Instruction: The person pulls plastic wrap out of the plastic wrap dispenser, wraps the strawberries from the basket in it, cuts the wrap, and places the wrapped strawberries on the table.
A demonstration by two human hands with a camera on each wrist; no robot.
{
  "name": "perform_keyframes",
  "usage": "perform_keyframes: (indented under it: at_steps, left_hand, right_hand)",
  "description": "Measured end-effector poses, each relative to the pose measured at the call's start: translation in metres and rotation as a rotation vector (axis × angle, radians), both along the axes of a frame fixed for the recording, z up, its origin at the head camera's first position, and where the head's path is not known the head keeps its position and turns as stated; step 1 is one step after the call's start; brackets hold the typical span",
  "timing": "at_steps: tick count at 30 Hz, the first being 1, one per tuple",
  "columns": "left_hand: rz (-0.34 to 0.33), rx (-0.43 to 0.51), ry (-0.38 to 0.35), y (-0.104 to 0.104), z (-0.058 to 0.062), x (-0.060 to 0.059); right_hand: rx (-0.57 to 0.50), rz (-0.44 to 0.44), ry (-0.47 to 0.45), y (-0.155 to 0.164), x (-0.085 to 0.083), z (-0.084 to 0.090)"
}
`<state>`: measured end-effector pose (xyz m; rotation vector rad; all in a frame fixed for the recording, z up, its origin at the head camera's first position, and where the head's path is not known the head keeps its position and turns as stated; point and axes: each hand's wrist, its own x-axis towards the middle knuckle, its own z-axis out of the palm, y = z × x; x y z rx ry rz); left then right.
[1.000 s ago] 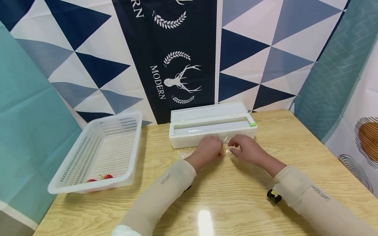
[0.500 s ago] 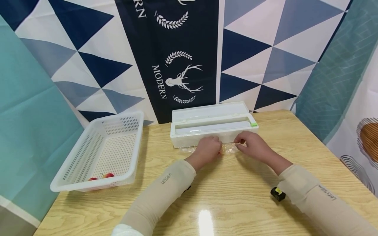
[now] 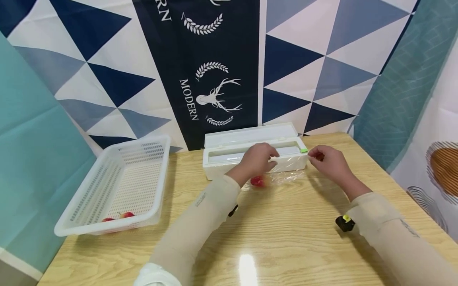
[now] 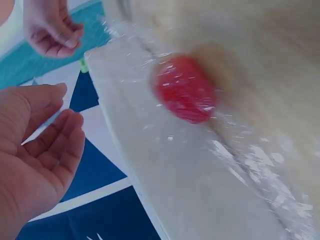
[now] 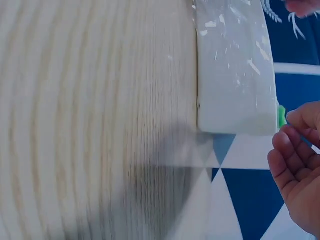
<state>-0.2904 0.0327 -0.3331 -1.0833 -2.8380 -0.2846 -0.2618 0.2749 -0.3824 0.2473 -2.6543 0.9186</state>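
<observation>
Neither grip (image 3: 258,159) (image 3: 327,163) holds one wrapped fruit (image 3: 257,181) (basket (image 3: 89,222): two).

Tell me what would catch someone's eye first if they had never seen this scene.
Probably the small red fruit lying on clear plastic wrap on the wooden table, just in front of the long white wrap dispenser. Right above it, the left hand hovers open over the dispenser, while the right hand is at its green slider end. Off to the left stands a white perforated basket holding more red fruit.
</observation>
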Motion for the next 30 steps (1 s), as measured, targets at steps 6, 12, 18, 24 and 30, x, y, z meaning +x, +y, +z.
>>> perform_keyframes:
  at_steps: [6, 12, 18, 24, 30]
  left_hand:
    - [0.022, 0.183, -0.150, 0.020, 0.009, -0.016]
    - [-0.011, 0.210, -0.146, 0.028, 0.007, -0.024]
    - [-0.015, 0.208, -0.156, 0.027, 0.008, -0.028]
    - [-0.013, 0.210, -0.172, 0.026, 0.008, -0.031]
    - [-0.014, 0.228, -0.188, 0.028, 0.007, -0.033]
  right_hand:
    - [-0.229, -0.117, -0.182, -0.005, -0.013, -0.004]
    - [-0.479, -0.122, -0.307, -0.009, -0.018, -0.009]
    - [-0.412, -0.067, -0.315, -0.003, -0.020, -0.006]
    - [-0.202, 0.072, -0.311, 0.012, -0.030, 0.000]
    - [-0.215, 0.085, -0.315, 0.013, -0.035, 0.000]
